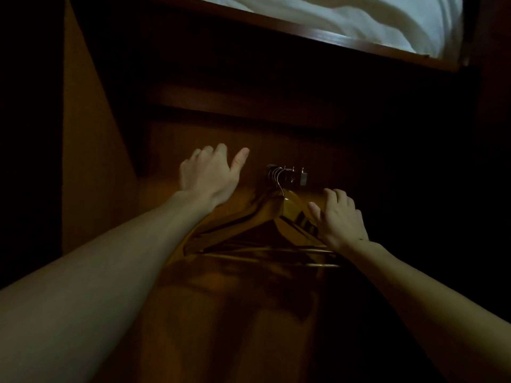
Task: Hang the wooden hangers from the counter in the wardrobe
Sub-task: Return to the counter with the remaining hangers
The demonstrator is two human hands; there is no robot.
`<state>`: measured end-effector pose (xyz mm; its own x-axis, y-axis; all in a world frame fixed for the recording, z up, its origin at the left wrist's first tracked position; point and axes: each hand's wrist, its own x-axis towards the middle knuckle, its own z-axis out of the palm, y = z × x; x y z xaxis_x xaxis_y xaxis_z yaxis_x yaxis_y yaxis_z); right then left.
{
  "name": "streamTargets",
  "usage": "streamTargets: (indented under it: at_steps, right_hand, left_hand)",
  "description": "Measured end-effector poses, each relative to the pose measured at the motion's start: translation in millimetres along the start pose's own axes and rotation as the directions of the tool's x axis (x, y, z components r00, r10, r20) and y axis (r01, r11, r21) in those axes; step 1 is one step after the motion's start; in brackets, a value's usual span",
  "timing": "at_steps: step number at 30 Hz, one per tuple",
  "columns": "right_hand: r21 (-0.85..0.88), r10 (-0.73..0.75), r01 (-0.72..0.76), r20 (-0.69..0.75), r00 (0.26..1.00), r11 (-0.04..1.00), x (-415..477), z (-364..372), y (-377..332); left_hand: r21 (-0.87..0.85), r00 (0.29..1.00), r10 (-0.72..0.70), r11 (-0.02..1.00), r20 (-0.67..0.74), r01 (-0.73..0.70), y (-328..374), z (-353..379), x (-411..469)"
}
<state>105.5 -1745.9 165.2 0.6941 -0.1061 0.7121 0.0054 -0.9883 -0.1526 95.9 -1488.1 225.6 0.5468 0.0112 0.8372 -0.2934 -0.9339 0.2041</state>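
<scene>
Several wooden hangers (265,217) hang close together inside the dark wardrobe, their metal hooks (278,174) caught on a small metal fitting (293,175). My right hand (338,219) rests on the right shoulder of the nearest hanger, fingers curled over its top edge and thumb against its front. My left hand (210,175) is raised to the left of the hooks, fingers relaxed and thumb stretched out, holding nothing. My left forearm covers the left ends of the hangers.
The wooden back panel (221,299) of the wardrobe lies below the hangers. A slanted wooden side wall (91,150) stands on the left. White bedding (359,17) lies on the shelf (304,30) overhead. The right side is too dark to make out.
</scene>
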Motion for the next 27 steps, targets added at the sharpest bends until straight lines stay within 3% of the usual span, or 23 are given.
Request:
streamTargets:
  at_steps: [10,18,27]
  right_hand:
    - [-0.095,-0.015,0.01,-0.051,0.999,0.995,-30.0,-28.2,-19.5]
    - [-0.142,-0.266,0.256,-0.058,0.962,0.956,-53.9,-65.7,-54.8]
    - [0.0,-0.442,0.443,-0.045,0.896,0.897,-111.3,-81.2,-112.5]
  left_hand:
    - [-0.057,0.999,0.02,0.998,0.037,-0.018,-3.2,-15.7,-25.3]
    - [-0.025,0.999,-0.032,0.999,0.018,0.032,-16.9,-45.9,-63.8]
    - [0.1,0.998,-0.057,0.993,-0.021,0.059,-29.1,-102.6,-129.1]
